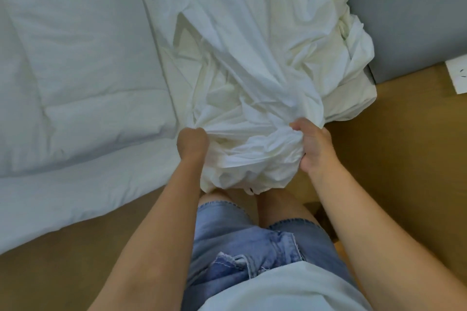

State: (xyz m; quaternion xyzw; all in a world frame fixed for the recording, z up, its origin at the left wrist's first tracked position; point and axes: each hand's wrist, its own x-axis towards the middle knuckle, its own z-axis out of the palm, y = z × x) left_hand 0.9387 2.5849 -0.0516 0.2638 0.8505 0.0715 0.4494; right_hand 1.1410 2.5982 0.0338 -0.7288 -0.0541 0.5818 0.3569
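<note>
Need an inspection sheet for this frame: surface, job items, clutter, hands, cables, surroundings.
Surface: light-brown wooden floor, under the bedding and the person.
Job's things: crumpled white fabric sheet, near end bunched and lifted, rest trailing away.
Clutter: puffy white quilted duvet spread left of the sheet; small white flat plate with dark marks at the right edge, kind unclear.
Grippers: left hand and right hand grip opposite sides of the bunch.
Cables: nothing seen.
Surroundings: grey flat panel upper right; person's blue denim shorts below.
</note>
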